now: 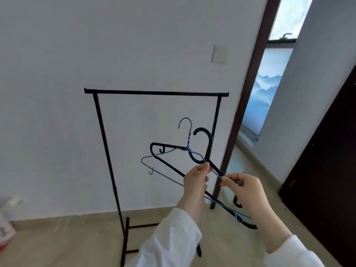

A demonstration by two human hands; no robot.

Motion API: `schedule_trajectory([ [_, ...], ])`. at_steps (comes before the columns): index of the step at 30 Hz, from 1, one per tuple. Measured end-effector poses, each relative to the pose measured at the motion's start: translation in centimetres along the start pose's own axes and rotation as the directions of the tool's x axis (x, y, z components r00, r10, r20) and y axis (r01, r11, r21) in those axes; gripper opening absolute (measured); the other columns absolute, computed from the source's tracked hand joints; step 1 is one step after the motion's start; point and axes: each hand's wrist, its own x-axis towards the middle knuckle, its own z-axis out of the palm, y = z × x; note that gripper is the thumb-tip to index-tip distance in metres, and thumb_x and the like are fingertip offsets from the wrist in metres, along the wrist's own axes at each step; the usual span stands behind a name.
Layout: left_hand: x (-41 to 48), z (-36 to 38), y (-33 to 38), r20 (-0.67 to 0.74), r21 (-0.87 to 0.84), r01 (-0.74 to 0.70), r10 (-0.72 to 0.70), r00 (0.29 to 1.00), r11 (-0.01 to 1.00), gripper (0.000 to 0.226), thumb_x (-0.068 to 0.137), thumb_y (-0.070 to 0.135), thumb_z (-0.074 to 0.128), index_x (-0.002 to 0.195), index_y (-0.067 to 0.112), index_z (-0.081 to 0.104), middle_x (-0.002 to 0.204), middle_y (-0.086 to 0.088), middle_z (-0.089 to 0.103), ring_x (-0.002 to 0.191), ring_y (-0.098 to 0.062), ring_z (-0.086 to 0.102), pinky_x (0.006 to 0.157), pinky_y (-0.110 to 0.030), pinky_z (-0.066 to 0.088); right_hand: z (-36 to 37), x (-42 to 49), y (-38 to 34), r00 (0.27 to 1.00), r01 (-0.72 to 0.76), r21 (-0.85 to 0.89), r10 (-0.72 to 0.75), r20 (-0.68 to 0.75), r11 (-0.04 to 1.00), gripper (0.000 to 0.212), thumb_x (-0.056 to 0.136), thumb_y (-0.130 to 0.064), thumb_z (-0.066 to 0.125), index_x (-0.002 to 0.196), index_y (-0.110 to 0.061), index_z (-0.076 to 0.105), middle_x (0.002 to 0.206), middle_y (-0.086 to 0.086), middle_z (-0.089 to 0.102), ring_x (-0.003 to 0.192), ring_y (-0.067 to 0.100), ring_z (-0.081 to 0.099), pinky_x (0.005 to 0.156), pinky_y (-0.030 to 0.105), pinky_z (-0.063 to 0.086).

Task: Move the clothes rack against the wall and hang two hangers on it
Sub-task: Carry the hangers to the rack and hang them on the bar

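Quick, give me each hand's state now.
Left hand: pinched shut on the black hanger.
Right hand: pinched shut on the blue wire hanger.

My left hand (195,179) and right hand (245,186) are raised side by side before me, white-sleeved forearms angled upward, fingertips of each pinched closed.

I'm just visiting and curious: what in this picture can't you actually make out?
- Head view: clothes rack base, partly hidden by the left sleeve.
- Black hanger and blue hanger: where they cross, the left hand and right hand cover them.
- Object at the left edge: blurred, cut off.
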Motion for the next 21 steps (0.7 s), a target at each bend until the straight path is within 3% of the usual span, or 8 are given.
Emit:
schedule_trajectory([
  [3, 3.5, -1.3, 4.0, -0.009, 0.012, -0.061, 0.061, 0.998, 0.998, 0.019, 0.087, 0.03, 0.054, 0.069, 0.026, 0.061, 0.076, 0.005, 0.057, 0.068, -0.01, 0.043, 0.066, -0.023, 0.037, 2.6, 4.3, -2.7, 0.999, 0.032, 0.005, -0.032, -0.024, 0.999, 0.007, 0.081, -0.027, 0.061, 0.075, -0.027, 0.065, 0.07, -0.015, 0.068, 0.077, 0.008, 0.06, 0.069, 0.026, 0.044],
  [7, 7.8, -2.5, 8.0, 0.013, 0.013, -0.124, 0.123, 0.992, 0.992, 0.02, 0.087, 0.029, 0.054, 0.069, 0.028, 0.06, 0.08, 0.01, 0.06, 0.074, -0.009, 0.044, 0.081, -0.028, 0.037, 5.3, 9.2, -5.8, 0.998, 0.058, 0.039, -0.056, -0.036, 0.998, 0.008, 0.082, -0.026, 0.06, 0.077, -0.024, 0.066, 0.071, -0.015, 0.068, 0.084, 0.013, 0.063, 0.066, 0.021, 0.042],
  [11, 12.8, -3.8, 10.9, 0.012, 0.029, -0.148, 0.148, 0.989, 0.989, 0.02, 0.087, 0.03, 0.054, 0.068, 0.028, 0.06, 0.081, 0.01, 0.06, 0.074, -0.009, 0.044, 0.083, -0.029, 0.037, 7.8, 14.2, -7.8, 0.998, 0.048, 0.038, -0.047, -0.03, 0.998, 0.009, 0.083, -0.027, 0.059, 0.08, -0.021, 0.066, 0.069, -0.016, 0.066, 0.085, 0.013, 0.061, 0.075, 0.025, 0.04],
  [15, 17.1, -4.2, 12.6, -0.01, 0.032, -0.17, 0.17, 0.985, 0.985, 0.02, 0.088, 0.03, 0.054, 0.069, 0.026, 0.062, 0.08, 0.011, 0.06, 0.074, -0.009, 0.045, 0.08, -0.028, 0.037, 9.6, 18.5, -9.1, 0.998, 0.061, 0.014, -0.061, -0.021, 0.998, 0.01, 0.084, -0.028, 0.058, 0.08, -0.021, 0.065, 0.068, -0.016, 0.065, 0.086, 0.024, 0.065, 0.066, 0.023, 0.043],
  [18, 19.7, -3.9, 13.4, -0.031, 0.027, -0.178, 0.179, 0.983, 0.984, 0.02, 0.087, 0.03, 0.054, 0.07, 0.024, 0.063, 0.078, 0.011, 0.059, 0.074, -0.01, 0.045, 0.08, -0.028, 0.037, 10.3, 21.1, -9.5, 0.998, 0.061, 0.025, -0.061, -0.015, 0.998, 0.009, 0.084, -0.028, 0.058, 0.08, -0.023, 0.063, 0.07, -0.015, 0.066, 0.095, 0.036, 0.064, 0.069, 0.026, 0.047],
  [21, 21.8, -3.2, 13.9, -0.056, 0.024, -0.18, 0.181, 0.982, 0.983, 0.021, 0.087, 0.031, 0.054, 0.069, 0.025, 0.064, 0.078, 0.011, 0.058, 0.074, -0.008, 0.045, 0.082, -0.029, 0.037, 10.4, 23.7, -9.5, 0.998, 0.07, 0.029, -0.069, -0.012, 0.997, 0.009, 0.085, -0.028, 0.057, 0.08, -0.022, 0.063, 0.071, -0.013, 0.067, 0.096, 0.034, 0.064, 0.062, 0.02, 0.043],
])
